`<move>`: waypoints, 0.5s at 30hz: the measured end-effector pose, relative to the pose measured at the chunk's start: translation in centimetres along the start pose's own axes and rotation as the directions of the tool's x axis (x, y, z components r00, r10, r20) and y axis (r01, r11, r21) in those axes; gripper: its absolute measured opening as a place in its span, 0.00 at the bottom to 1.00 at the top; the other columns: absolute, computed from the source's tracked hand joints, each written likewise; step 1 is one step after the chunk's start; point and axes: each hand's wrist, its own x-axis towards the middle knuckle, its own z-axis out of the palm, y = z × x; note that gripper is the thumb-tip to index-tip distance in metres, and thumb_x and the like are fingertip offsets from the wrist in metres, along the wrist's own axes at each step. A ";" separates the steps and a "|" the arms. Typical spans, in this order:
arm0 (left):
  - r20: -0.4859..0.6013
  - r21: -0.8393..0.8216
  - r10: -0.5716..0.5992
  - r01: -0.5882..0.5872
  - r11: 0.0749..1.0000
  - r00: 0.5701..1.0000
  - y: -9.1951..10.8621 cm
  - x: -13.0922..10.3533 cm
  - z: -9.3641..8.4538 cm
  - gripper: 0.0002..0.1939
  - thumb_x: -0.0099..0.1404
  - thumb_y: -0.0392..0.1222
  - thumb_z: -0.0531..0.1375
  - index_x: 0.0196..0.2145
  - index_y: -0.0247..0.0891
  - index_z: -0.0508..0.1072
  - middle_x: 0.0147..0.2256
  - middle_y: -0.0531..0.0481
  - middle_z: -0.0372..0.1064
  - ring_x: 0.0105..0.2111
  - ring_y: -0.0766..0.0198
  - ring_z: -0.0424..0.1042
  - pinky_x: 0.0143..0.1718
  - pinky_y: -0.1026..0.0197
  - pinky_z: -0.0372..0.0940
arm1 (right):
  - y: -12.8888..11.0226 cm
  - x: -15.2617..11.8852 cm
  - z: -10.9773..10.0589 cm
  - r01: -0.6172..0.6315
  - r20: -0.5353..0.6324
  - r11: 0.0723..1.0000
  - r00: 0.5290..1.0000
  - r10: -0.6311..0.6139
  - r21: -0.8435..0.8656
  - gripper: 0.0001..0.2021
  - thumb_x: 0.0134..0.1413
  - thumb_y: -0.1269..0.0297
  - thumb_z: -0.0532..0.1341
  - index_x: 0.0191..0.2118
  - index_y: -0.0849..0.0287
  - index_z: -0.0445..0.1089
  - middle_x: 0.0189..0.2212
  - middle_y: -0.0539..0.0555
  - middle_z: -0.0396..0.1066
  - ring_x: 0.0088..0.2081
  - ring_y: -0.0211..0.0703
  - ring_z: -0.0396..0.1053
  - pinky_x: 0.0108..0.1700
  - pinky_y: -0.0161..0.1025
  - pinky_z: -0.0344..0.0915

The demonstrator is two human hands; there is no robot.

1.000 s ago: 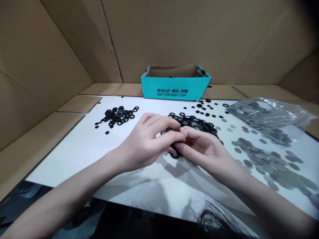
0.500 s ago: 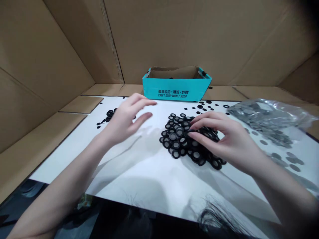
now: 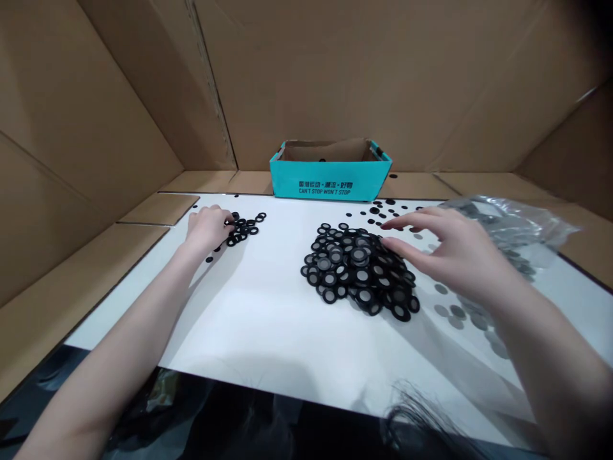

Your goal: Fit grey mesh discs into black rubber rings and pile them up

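Left hand (image 3: 207, 228) and right hand (image 3: 454, 252) are held well apart above a white table (image 3: 268, 306). Black rings (image 3: 245, 229) are lined up loosely, their group stretched from near left to far right, most lying flat with holes facing upward. They are partly covered by the left hand, whose fingertips are hidden, so whether one is pinched cannot be told. By the right hand, thumb and fingers spread, the right edge of a pile of filled rings (image 3: 361, 271) is overhung; grey discs (image 3: 457, 312) are scattered beneath its wrist side.
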 end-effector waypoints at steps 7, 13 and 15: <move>-0.059 -0.079 -0.029 0.024 0.997 0.998 -0.5 0.2 -0.2 0.13 0.62 0.45 0.59 0.41 0.43 0.80 0.46 0.43 0.76 0.46 0.48 0.73 0.44 0.53 0.65 | 6.5 -3.1 -2.0 -0.151 0.071 0.952 0.982 0.176 -0.266 0.15 0.55 0.52 0.60 0.37 0.55 0.79 0.40 0.62 0.77 0.41 0.58 0.70 0.38 0.48 0.60; -0.068 -0.126 -0.051 0.042 0.991 0.996 -0.5 0.1 -0.6 0.14 0.63 0.47 0.57 0.39 0.41 0.80 0.44 0.43 0.78 0.44 0.46 0.74 0.42 0.51 0.64 | 11.9 -7.2 -1.8 -0.233 0.073 0.819 0.946 0.316 -0.525 0.23 0.55 0.39 0.57 0.42 0.49 0.80 0.49 0.66 0.74 0.48 0.65 0.67 0.36 0.52 0.60; -0.073 -0.126 -0.060 0.051 0.991 0.996 -0.6 0.1 -0.6 0.15 0.65 0.46 0.55 0.39 0.41 0.81 0.43 0.42 0.78 0.46 0.45 0.74 0.43 0.50 0.64 | 12.4 -7.9 -1.2 -0.267 0.059 0.819 0.938 0.342 -0.508 0.21 0.55 0.42 0.58 0.40 0.51 0.80 0.48 0.65 0.76 0.47 0.66 0.68 0.37 0.53 0.62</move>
